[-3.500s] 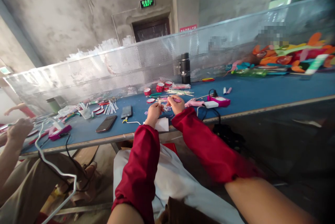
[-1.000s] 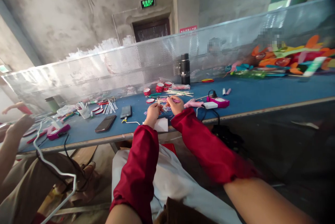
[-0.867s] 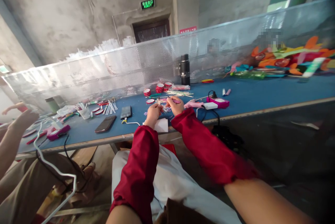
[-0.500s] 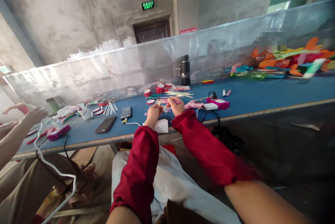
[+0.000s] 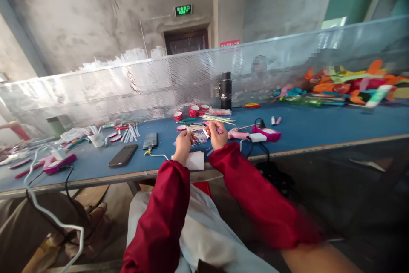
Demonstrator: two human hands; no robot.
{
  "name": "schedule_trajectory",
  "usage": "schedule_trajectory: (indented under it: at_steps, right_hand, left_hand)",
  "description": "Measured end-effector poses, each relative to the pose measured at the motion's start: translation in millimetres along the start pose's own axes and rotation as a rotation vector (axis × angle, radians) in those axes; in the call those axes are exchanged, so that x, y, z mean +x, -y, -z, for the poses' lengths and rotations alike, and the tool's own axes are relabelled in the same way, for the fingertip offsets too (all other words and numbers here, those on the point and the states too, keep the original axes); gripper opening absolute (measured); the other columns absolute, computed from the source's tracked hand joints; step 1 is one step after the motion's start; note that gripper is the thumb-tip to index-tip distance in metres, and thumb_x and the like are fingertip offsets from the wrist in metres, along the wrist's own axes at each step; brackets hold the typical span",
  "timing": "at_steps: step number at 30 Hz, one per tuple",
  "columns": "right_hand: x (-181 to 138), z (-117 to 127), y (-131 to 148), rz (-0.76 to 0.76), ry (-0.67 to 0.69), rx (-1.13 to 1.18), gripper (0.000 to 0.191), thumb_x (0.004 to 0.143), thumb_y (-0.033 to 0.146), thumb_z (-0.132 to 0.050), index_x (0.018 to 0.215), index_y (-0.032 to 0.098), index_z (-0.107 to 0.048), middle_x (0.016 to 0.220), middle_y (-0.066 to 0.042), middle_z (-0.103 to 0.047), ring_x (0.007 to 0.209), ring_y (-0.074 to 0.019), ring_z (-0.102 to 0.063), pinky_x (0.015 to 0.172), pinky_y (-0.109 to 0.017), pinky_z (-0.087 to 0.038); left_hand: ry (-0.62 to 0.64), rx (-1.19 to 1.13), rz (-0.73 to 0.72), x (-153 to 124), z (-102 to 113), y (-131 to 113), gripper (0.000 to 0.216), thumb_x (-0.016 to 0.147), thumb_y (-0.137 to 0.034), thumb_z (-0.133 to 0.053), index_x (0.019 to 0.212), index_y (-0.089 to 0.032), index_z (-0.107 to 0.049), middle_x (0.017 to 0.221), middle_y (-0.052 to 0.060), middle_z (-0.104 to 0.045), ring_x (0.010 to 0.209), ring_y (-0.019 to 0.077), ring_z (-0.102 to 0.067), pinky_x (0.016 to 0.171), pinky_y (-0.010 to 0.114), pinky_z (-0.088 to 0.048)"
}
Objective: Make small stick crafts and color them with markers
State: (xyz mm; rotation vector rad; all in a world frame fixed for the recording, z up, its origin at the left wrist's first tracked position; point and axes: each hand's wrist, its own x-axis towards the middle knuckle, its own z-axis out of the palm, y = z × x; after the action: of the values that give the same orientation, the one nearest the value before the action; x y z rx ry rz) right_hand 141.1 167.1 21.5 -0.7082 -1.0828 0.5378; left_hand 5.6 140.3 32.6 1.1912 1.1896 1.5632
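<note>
Both my arms wear red sleeves and reach to the near edge of a blue table. My left hand is closed in a pinch on a small piece I cannot make out. My right hand is closed on a thin pink stick-like piece. Between the two hands lies a small heap of pale and pink bits. A white sheet lies just under my left hand. A pink glue gun rests right of my right hand.
A black flask stands by the perforated metal screen. Red tape rolls, thin sticks, a pink-and-white power unit, two phones and colourful pieces lie around. Another person's legs are at left.
The view has tilted and shifted. The other person's hand at the left has gone out of sight. My hands stay together over the small bits, my right one slightly raised.
</note>
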Motion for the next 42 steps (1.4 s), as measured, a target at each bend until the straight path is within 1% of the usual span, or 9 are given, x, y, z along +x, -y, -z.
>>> schedule_trajectory:
  at_steps: [6, 11, 14, 17, 23, 29, 33, 37, 42]
  right_hand:
    - [5.2, 17.6, 0.8, -0.064, 0.095, -0.04, 0.051, 0.086, 0.071, -0.066, 0.101, 0.022, -0.068, 0.082, -0.005, -0.075, 0.068, -0.0183, -0.067, 0.069, -0.032, -0.056]
    - [28.7, 50.8, 31.5, -0.014, 0.223, -0.217, 0.046, 0.094, 0.063, -0.058, 0.114, 0.025, -0.073, 0.1, -0.006, -0.079, 0.094, -0.0222, -0.073, 0.086, -0.035, -0.059]
    - [53.8, 69.0, 47.8, 0.039, 0.306, -0.381, 0.038, 0.099, 0.052, -0.054, 0.118, 0.026, -0.074, 0.107, -0.006, -0.079, 0.091, -0.0216, -0.073, 0.078, -0.034, -0.059]
    - [75.4, 76.4, 48.5, 0.036, 0.459, -0.562, 0.027, 0.096, 0.04, -0.059, 0.114, 0.026, -0.075, 0.1, -0.004, -0.079, 0.07, -0.0167, -0.07, 0.063, -0.029, -0.055]
    - [84.1, 59.5, 13.6, -0.173, 0.482, -0.959, 0.025, 0.09, 0.021, -0.065, 0.113, 0.026, -0.058, 0.084, 0.001, -0.078, 0.052, -0.0142, -0.063, 0.05, -0.025, -0.041]
    - [91.2, 39.0, -11.9, -0.078, 0.558, -1.374, 0.016, 0.084, 0.024, -0.074, 0.076, 0.022, -0.06, 0.088, -0.009, -0.078, 0.082, -0.0247, -0.07, 0.07, -0.033, -0.043]
    - [92.3, 33.4, -24.2, -0.089, 0.614, -1.41, 0.032, 0.075, 0.022, -0.082, 0.06, 0.021, -0.053, 0.082, -0.011, -0.076, 0.088, -0.0284, -0.07, 0.078, -0.037, -0.043]
    - [90.7, 32.0, -34.1, -0.103, 0.599, -1.436, 0.046, 0.077, 0.034, -0.083, 0.053, 0.022, -0.046, 0.074, -0.014, -0.073, 0.089, -0.0294, -0.069, 0.077, -0.037, -0.043]
    - [92.7, 37.3, -30.1, -0.043, 0.568, -1.437, 0.045, 0.079, 0.041, -0.082, 0.052, 0.022, -0.051, 0.065, -0.01, -0.068, 0.08, -0.0247, -0.065, 0.071, -0.034, -0.038]
  left_hand:
    - [-0.053, -0.017, -0.063, -5.9, 1.3, 0.7, 0.022, 0.101, -0.03, -0.05, 0.083, -0.02, -0.056, 0.079, 0.003, -0.073, 0.051, 0.009, -0.049, 0.053, 0.022, -0.039]
    - [-0.008, -0.049, -0.102, -10.2, 2.8, 2.1, 0.025, 0.103, -0.038, -0.05, 0.085, -0.021, -0.056, 0.077, 0.002, -0.07, 0.053, 0.0101, -0.05, 0.053, 0.023, -0.04]
    - [0.026, -0.053, -0.118, -11.2, 2.9, 3.2, 0.027, 0.102, -0.042, -0.052, 0.087, -0.021, -0.058, 0.078, 0.002, -0.07, 0.052, 0.0099, -0.05, 0.053, 0.024, -0.04]
    - [0.049, -0.033, -0.133, -11.1, 2.4, 5.0, 0.028, 0.102, -0.043, -0.052, 0.087, -0.02, -0.059, 0.079, 0.003, -0.072, 0.05, 0.0099, -0.049, 0.052, 0.024, -0.039]
    - [0.069, -0.037, -0.151, -10.1, 3.6, 11.7, 0.027, 0.102, -0.043, -0.053, 0.089, -0.021, -0.061, 0.081, 0.004, -0.074, 0.05, 0.0106, -0.05, 0.052, 0.025, -0.039]
    - [0.097, -0.053, -0.142, -11.0, 4.4, 12.6, 0.027, 0.102, -0.044, -0.053, 0.088, -0.022, -0.061, 0.082, 0.004, -0.074, 0.051, 0.0111, -0.051, 0.051, 0.025, -0.039]
    - [0.09, -0.05, -0.138, -12.9, 2.9, 8.6, 0.027, 0.102, -0.042, -0.053, 0.086, -0.022, -0.06, 0.079, 0.003, -0.072, 0.051, 0.0114, -0.049, 0.053, 0.025, -0.039]
    - [0.082, -0.039, -0.175, -13.7, 2.1, 6.5, 0.025, 0.101, -0.036, -0.053, 0.082, -0.021, -0.06, 0.076, 0.003, -0.071, 0.052, 0.0118, -0.05, 0.053, 0.025, -0.039]
    - [0.084, -0.047, -0.135, -10.3, 2.3, 7.0, 0.023, 0.101, -0.035, -0.054, 0.085, -0.02, -0.062, 0.073, 0.002, -0.071, 0.05, 0.011, -0.049, 0.053, 0.025, -0.038]
